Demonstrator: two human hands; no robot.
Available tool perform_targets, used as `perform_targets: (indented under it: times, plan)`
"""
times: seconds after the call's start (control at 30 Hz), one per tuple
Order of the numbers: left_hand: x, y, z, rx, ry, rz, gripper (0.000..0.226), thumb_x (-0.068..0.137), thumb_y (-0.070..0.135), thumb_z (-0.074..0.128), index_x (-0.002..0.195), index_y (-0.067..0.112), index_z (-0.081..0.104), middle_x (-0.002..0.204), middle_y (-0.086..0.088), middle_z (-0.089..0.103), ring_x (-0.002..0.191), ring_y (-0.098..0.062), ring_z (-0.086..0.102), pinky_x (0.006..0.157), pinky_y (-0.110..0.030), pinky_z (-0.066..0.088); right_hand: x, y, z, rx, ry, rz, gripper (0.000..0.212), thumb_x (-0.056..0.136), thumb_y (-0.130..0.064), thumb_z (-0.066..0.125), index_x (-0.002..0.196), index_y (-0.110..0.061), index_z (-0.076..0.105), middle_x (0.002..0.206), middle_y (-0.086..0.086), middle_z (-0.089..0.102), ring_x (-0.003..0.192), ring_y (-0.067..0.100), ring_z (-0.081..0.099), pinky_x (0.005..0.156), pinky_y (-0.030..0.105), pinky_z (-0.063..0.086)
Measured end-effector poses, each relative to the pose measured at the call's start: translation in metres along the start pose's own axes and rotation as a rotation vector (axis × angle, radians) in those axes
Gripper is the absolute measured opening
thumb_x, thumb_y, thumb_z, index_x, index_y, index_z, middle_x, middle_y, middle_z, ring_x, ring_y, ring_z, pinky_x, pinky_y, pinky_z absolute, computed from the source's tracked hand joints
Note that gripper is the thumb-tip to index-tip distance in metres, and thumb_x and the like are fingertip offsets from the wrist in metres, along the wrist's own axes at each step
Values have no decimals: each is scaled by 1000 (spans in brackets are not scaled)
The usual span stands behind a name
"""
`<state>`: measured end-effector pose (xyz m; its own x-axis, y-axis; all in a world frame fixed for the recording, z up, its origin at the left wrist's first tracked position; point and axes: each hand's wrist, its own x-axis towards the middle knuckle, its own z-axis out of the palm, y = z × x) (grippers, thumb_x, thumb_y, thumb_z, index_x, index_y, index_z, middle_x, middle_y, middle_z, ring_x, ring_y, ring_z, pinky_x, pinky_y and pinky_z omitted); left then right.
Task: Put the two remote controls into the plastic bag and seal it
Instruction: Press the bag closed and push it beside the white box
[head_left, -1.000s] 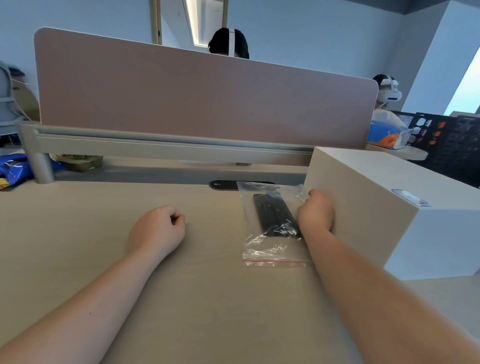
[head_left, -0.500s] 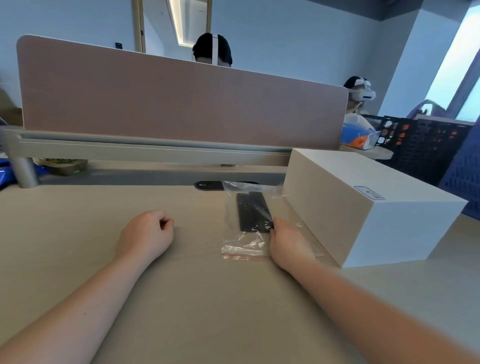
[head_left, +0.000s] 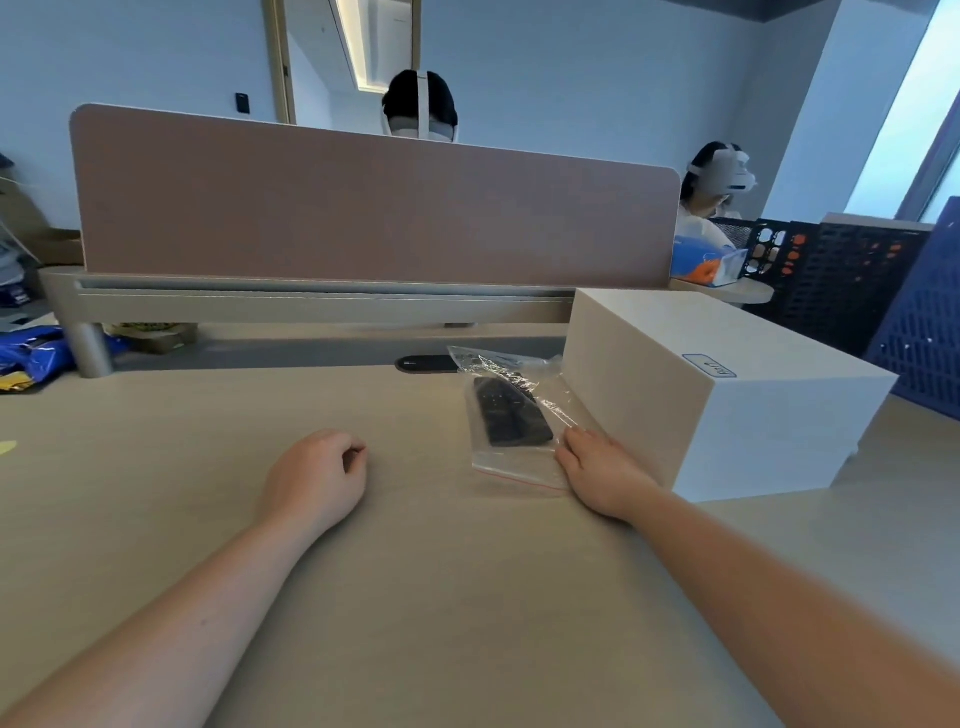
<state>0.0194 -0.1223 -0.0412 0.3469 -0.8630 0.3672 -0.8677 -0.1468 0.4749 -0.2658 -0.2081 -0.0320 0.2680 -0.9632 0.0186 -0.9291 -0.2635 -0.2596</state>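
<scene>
A clear plastic bag (head_left: 519, 460) lies flat on the desk, its red zip strip along the near edge. Black remote controls (head_left: 509, 413) lie inside it as one dark mass; I cannot tell them apart. My right hand (head_left: 602, 475) lies flat on the desk at the bag's near right corner, fingertips touching the bag's edge and nothing gripped. My left hand (head_left: 317, 473) rests on the desk well left of the bag, curled into a loose fist with nothing in it.
A large white box (head_left: 727, 395) stands right next to the bag and my right hand. A brown divider panel (head_left: 374, 208) on a grey rail closes off the back of the desk (head_left: 441, 597). Blue packets (head_left: 31, 356) lie far left. People sit beyond the divider.
My right hand slid from the bag's upper right side down to its near right corner. The camera view shifted. The left hand stayed put.
</scene>
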Motion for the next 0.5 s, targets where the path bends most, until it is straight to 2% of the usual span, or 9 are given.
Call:
perform_targets:
  times: [0.17, 0.37, 0.43, 0.5]
  plan:
    - [-8, 1, 0, 1, -23, 21, 17, 86, 25, 53, 93, 19, 68, 104, -4, 69, 98, -27, 60, 78, -33, 48, -2, -1, -1, -12, 6, 17, 33, 100, -31, 24, 112, -10, 47, 127, 12, 52, 118, 28, 44, 104, 40, 33]
    - [-14, 7, -2, 13, -55, 15, 19, 86, 26, 52, 95, 20, 67, 107, -4, 68, 99, -27, 60, 80, -33, 49, -13, -4, -7, 3, 15, 3, 48, 101, -32, 25, 144, -9, 28, 149, 9, 36, 134, 28, 35, 111, 36, 27]
    - [-19, 12, -4, 17, -68, 21, 19, 86, 26, 52, 97, 19, 67, 108, -5, 68, 101, -28, 59, 81, -33, 48, -21, -4, -9, 40, 29, 12, 48, 101, -32, 28, 144, -11, 28, 150, 9, 36, 134, 29, 36, 110, 37, 29]
    - [-24, 18, -5, 26, -89, 11, 21, 87, 27, 52, 99, 18, 67, 110, -6, 68, 103, -29, 59, 83, -33, 47, -28, -4, -11, 59, 61, 8, 43, 101, -30, 31, 138, -9, 36, 144, 12, 43, 128, 31, 42, 104, 37, 35]
